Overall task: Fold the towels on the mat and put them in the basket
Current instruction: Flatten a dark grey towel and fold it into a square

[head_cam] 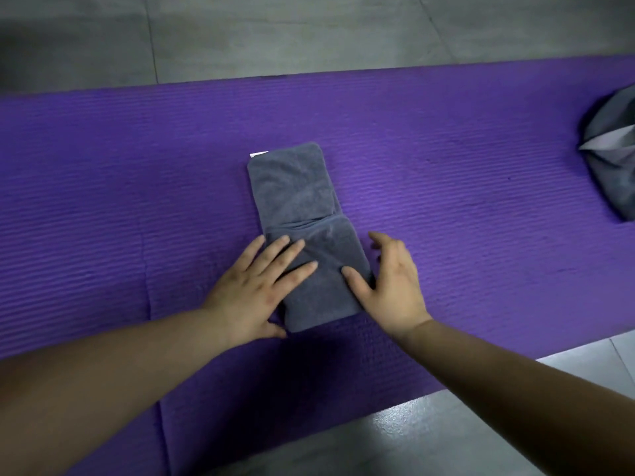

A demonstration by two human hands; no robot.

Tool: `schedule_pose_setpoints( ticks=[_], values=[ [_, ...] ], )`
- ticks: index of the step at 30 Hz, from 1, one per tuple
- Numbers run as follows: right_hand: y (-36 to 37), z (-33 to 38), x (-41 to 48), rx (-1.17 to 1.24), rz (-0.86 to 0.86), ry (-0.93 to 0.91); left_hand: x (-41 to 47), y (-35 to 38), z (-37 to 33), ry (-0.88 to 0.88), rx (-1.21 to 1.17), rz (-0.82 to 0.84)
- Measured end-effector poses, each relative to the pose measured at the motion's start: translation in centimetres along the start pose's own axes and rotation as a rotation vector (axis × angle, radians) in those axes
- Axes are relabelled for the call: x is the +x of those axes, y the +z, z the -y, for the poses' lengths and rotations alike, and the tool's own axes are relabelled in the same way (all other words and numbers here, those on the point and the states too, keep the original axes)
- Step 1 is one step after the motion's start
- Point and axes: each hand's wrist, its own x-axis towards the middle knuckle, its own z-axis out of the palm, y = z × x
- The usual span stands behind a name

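Note:
A grey towel (295, 197) lies on the purple mat (137, 173) as a long narrow strip, with its near end doubled back over itself. A small white label shows at its far left corner. My left hand (254, 286) lies flat with straight fingers pressing the folded near part from the left. My right hand (385, 283) is at the towel's right edge, thumb on top of the cloth and fingers spread beside it on the mat. No basket is in view.
A crumpled pile of grey cloth (611, 156) sits on the mat at the far right edge of the view. Grey tiled floor (275, 32) surrounds the mat beyond and in front.

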Motion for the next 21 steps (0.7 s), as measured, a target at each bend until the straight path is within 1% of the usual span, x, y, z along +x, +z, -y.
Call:
schedule_pose_setpoints(
  ticks=[1,2,3,4,5,7,9,11,14,18,21],
  values=[
    [-0.3,-0.9,-0.2,-0.072,-0.047,-0.180,0.0,0.0,0.3,0.008,0.007,-0.011],
    [-0.6,-1.9,-0.3,-0.169,-0.014,-0.354,0.0,0.1,0.5,0.024,0.013,-0.013],
    [-0.8,-2.8,-0.4,-0.284,0.053,-0.521,0.1,0.1,0.7,0.037,0.022,-0.013],
    [-1.0,-3.5,-0.3,-0.389,0.124,-0.650,0.2,0.0,0.9,0.044,0.034,-0.013],
    [-1.0,-3.9,-0.1,-0.465,0.178,-0.724,0.4,-0.1,0.9,0.043,0.044,-0.017],
    [-0.9,-4.1,0.7,-0.541,0.227,-0.759,0.7,-0.3,0.9,0.013,0.038,-0.027],
    [-0.5,-3.7,1.4,-0.525,0.190,-0.753,0.9,-0.4,1.0,-0.028,0.018,-0.054],
    [-0.4,-3.1,1.8,-0.435,0.183,-0.741,0.9,-0.5,1.1,-0.040,0.009,-0.071],
    [-0.9,-2.2,1.6,-0.280,0.199,-0.714,0.5,-0.3,1.5,0.021,-0.025,-0.094],
    [-1.8,-0.9,-0.2,-0.157,0.211,-0.632,-1.6,-0.5,1.7,0.106,-0.211,-0.103],
    [-1.8,-0.1,-2.4,-0.001,0.194,-0.555,-4.1,0.4,0.6,0.069,-0.392,-0.102]
  ],
)
